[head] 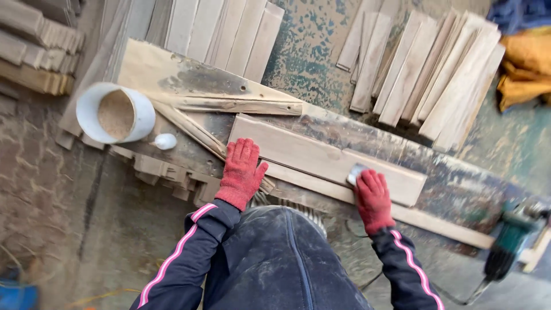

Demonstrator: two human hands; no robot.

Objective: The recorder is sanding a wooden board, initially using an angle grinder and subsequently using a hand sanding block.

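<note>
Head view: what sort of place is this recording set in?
Probably a rough woodworking spot, set on worn ground. Stacks of cut wooden slats lie around, a white tub of sawdust sits on the plank bench, and a green power tool rests at its end. Both red-gloved hands, left hand and right hand, press on a board.

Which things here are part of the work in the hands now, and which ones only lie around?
In use:
- left hand, pressing on the plank
- right hand, holding a small grey scraper at the plank's edge
- workboard underneath

Lying about:
- white tub of sawdust
- white lid
- green power tool
- stacked slats
- yellow cloth
</note>
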